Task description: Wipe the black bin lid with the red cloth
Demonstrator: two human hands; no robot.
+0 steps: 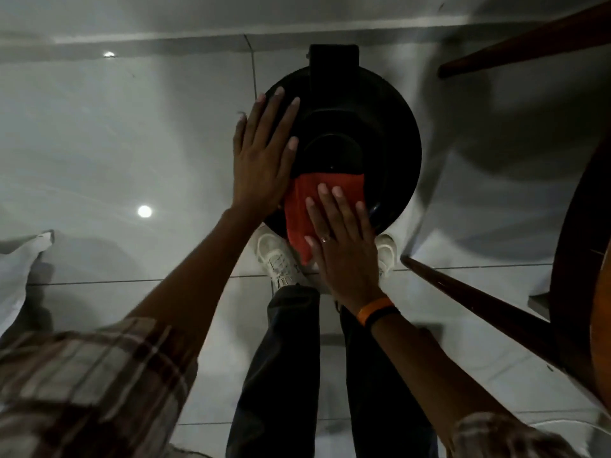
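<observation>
Black bin lid (pixel 386 133) sat closed on the bin, on the tiled floor (pixel 132 133) between our shoes. Main risk we saw: the red cloth (pixel 304 206) overhung the lid's near edge, so a stroke toward us could've dragged it off. Pressing off-centre might also have tipped the bin. Right hand (pixel 344 246) lay flat, fingers spread, pinning the cloth at the near edge, gripping nothing. Left hand (pixel 264 153) was flat and open on the lid's left edge, bracing it.

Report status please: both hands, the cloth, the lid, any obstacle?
Right hand flat on red cloth, near edge of black bin lid. Left hand open, bracing lid. Wooden chair legs close at right.
</observation>
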